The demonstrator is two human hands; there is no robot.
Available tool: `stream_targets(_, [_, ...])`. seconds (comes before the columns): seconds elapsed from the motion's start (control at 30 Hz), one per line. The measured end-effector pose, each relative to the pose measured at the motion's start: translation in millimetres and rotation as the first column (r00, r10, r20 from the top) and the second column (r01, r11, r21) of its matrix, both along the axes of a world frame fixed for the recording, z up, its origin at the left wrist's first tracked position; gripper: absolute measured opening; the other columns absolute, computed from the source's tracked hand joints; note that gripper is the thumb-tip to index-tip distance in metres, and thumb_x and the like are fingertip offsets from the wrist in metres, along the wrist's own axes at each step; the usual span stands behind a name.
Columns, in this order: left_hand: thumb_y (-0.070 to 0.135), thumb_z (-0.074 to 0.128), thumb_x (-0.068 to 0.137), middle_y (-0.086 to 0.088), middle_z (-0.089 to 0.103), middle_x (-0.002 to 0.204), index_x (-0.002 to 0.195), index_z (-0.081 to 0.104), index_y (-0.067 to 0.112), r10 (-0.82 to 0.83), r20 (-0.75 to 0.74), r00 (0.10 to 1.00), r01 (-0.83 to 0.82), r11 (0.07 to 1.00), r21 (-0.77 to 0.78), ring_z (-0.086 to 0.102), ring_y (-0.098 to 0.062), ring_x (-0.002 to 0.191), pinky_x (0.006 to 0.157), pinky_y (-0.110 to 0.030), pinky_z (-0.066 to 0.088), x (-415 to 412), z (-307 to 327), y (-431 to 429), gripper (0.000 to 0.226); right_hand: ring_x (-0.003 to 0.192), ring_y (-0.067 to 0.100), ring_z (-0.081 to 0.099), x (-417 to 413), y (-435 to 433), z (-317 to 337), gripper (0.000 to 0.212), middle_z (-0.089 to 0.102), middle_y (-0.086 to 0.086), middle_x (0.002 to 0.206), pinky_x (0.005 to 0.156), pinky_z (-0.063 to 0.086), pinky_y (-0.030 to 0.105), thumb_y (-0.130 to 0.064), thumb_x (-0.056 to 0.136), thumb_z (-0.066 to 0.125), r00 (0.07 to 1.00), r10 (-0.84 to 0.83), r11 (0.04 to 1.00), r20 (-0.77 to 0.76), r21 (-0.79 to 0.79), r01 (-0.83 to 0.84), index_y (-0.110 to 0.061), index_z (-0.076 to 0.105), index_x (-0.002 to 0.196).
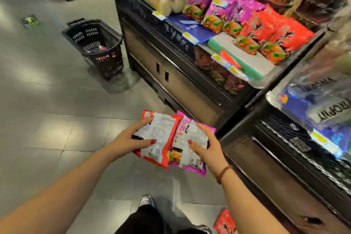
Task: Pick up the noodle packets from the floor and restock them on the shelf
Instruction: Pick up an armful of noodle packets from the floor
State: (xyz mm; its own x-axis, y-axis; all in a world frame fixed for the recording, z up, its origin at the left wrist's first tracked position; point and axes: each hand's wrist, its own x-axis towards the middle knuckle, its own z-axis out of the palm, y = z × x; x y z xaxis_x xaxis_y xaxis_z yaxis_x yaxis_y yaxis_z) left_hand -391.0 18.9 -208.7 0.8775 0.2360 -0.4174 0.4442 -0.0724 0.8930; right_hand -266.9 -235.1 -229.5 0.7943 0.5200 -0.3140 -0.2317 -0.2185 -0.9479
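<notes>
My left hand (131, 139) grips a red noodle packet (161, 138) by its left edge, back side up. Beside it, my right hand (206, 145) holds a pink noodle packet (187, 161), thumb on top. The two packets overlap slightly in front of my waist, above the floor. Another red noodle packet (225, 223) lies on the floor by my right foot. The shelf (247, 61) stands ahead on the right, with rows of pink packets (224, 9) and red packets (273, 34) on it.
A black shopping basket (95, 47) stands on the tiled floor left of the shelf unit. A small green item (30, 21) lies on the floor far left. A second shelf unit (313, 129) with blue packs is at the right.
</notes>
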Motion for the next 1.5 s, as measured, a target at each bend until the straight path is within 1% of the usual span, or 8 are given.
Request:
stream_targets(0.4, [0.018,0.088,0.07,0.022,0.054,0.125,0.133,0.053,0.042,0.375,0.05,0.926,-0.371,0.926,-0.076,0.059,-0.005,0.112,0.086,-0.022,0.054,-32.7,-3.9,163.0,0.076,0.102,0.017,0.068,18.1,215.4,17.4,0.054,0.06,0.005,0.124,0.077,0.06,0.035,-0.007,0.087,0.069,0.964,0.264,0.964,0.033,0.002,-0.265,-0.025,0.044,0.131])
stream_targets(0.53, [0.005,0.077,0.079,0.025,0.05,0.115,0.132,0.051,0.037,0.477,0.064,0.876,-0.472,0.878,-0.085,0.057,0.001,0.1,0.071,-0.013,0.054,-20.0,-7.1,205.9,0.067,0.103,0.018,0.068,43.7,279.5,16.1,0.05,0.059,0.004,0.124,0.075,0.06,0.034,-0.006,0.087,0.068,0.943,0.333,0.942,0.019,0.03,-0.333,-0.033,0.047,0.122])
stream_targets(0.77, [0.012,0.079,0.077,0.009,0.054,0.128,0.134,0.05,0.041,0.607,0.041,0.794,-0.604,0.794,-0.07,0.061,-0.008,0.106,0.076,-0.018,0.057,30.1,-12.3,312.5,0.07,0.105,0.017,0.067,119.0,415.0,0.6,0.051,0.06,0.003,0.123,0.075,0.059,0.031,-0.006,0.086,0.069,0.895,0.446,0.893,0.021,0.062,-0.447,-0.031,0.048,0.125])
stream_targets(1.03, [0.005,0.079,0.077,0.02,0.057,0.117,0.132,0.055,0.035,0.727,0.088,0.681,-0.726,0.686,-0.048,0.062,0.012,0.089,0.071,-0.004,0.048,105.5,-0.7,429.9,0.067,0.118,0.015,0.058,209.4,561.9,9.4,0.053,0.056,-0.003,0.13,0.095,0.053,0.038,-0.02,0.081,0.076,0.847,0.515,0.853,0.132,0.024,-0.522,-0.036,0.052,0.125])
stream_targets(1.13, [0.011,0.079,0.078,0.017,0.058,0.121,0.131,0.053,0.042,0.737,0.071,0.672,-0.735,0.675,-0.062,0.06,0.001,0.101,0.075,-0.01,0.053,118.4,-1.4,474.3,0.067,0.114,0.009,0.059,226.2,609.1,8.5,0.052,0.057,-0.004,0.127,0.091,0.055,0.03,-0.01,0.084,0.074,0.844,0.522,0.846,0.125,0.044,-0.531,-0.032,0.052,0.126])
stream_targets(1.23, [0.011,0.079,0.078,0.016,0.057,0.121,0.128,0.052,0.044,0.748,0.064,0.661,-0.744,0.664,-0.071,0.06,-0.002,0.101,0.072,-0.012,0.054,129.6,-7.8,524.1,0.066,0.116,0.015,0.06,241.0,657.5,1.2,0.053,0.057,-0.002,0.129,0.094,0.054,0.04,-0.012,0.084,0.074,0.84,0.532,0.843,0.107,0.023,-0.537,-0.031,0.052,0.128])
stream_targets(1.37, [0.009,0.077,0.08,0.025,0.053,0.113,0.128,0.051,0.043,0.747,0.059,0.662,-0.743,0.665,-0.079,0.06,0.001,0.094,0.065,-0.011,0.053,146.5,-14.2,600.9,0.065,0.112,0.013,0.062,255.8,728.9,-5.4,0.052,0.059,-0.001,0.126,0.088,0.057,0.033,-0.008,0.085,0.072,0.871,0.483,0.873,0.092,0.024,-0.487,-0.028,0.052,0.128])
stream_targets(1.5, [0.01,0.079,0.078,0.016,0.055,0.119,0.134,0.051,0.038,0.725,0.055,0.686,-0.723,0.689,-0.06,0.059,0.0,0.096,0.065,-0.009,0.052,163.1,-15.8,685.1,0.068,0.115,0.014,0.061,266.1,805.2,-9.3,0.053,0.059,-0.005,0.126,0.091,0.056,0.039,-0.012,0.084,0.074,0.885,0.452,0.891,0.112,-0.002,-0.455,-0.029,0.052,0.13])
